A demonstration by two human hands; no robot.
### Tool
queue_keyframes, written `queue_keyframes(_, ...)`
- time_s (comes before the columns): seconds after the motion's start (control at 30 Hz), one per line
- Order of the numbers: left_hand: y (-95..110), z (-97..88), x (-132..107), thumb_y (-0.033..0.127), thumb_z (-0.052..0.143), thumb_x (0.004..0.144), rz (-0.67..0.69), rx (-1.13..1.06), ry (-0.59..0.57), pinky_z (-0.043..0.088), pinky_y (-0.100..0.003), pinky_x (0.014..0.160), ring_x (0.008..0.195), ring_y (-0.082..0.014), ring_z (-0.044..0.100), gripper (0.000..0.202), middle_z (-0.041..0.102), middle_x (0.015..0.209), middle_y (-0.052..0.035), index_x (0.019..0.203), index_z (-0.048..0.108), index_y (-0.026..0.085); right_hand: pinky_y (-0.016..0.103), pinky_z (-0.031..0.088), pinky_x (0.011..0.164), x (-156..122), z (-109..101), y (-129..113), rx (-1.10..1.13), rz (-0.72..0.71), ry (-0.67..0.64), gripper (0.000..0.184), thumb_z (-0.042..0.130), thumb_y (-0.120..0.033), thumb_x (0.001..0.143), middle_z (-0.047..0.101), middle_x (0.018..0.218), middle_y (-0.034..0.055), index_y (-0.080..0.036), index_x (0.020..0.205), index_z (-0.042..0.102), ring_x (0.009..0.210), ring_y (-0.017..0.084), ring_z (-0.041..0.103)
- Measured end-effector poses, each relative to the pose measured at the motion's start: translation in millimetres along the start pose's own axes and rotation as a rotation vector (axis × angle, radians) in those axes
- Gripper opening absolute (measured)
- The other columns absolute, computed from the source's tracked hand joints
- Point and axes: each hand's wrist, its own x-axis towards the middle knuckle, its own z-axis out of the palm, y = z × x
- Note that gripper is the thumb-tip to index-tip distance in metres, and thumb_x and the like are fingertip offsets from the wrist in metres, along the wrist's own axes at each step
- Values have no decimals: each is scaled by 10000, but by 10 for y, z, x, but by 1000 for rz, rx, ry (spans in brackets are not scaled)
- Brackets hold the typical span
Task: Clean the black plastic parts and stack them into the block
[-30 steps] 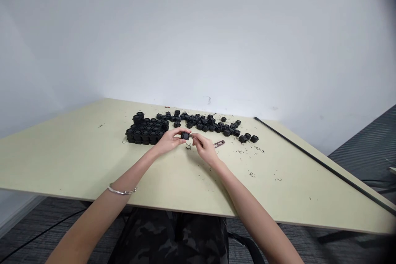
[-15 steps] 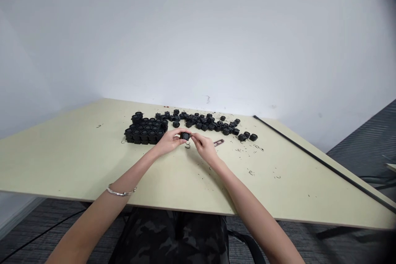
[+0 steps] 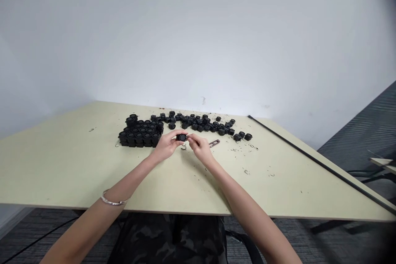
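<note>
My left hand (image 3: 166, 145) is closed, holding a small black plastic part (image 3: 181, 137) with a round ring on its face between thumb and fingers. At the part's right edge, the fingertips of my right hand (image 3: 200, 148) are pinched together. Whatever lies in that pinch is too small to make out. Thread snips (image 3: 214, 143) rest on the table just right of my right hand, partly hidden by it. Left of my left hand stands a block of stacked black parts (image 3: 140, 136) in tidy rows.
Loose black parts (image 3: 201, 123) of the same kind lie scattered behind my hands. Thin black scraps (image 3: 246, 171) dot the pale table (image 3: 77, 165). A long black rod (image 3: 305, 159) runs along the right side. A wall rises behind the table.
The whole view has shifted slightly, so things on the table sit a little further left. Both hands keep the same grip around the black part, which looks slightly turned.
</note>
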Motion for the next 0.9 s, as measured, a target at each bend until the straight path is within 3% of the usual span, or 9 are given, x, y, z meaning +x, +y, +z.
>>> queue_keyframes(0.3, -43, 9, -20, 333, 587, 803, 60, -12, 18, 565, -341, 820, 1101, -234, 556, 314, 591, 1174, -95, 1079, 621, 188, 226, 359, 536, -4, 8, 1, 38, -7, -45, 296, 404, -366, 889, 526, 610, 1, -182, 770, 603, 568, 122, 465)
queue_keyframes(0.9, -42, 11, -20, 346, 557, 821, 58, 15, -4, 567, -322, 766, 953, -198, 600, 302, 587, 1136, -89, 1075, 624, 198, 213, 345, 526, 10, -13, 3, 111, 13, -136, 328, 401, -397, 892, 479, 574, -18, -173, 746, 590, 541, 107, 431)
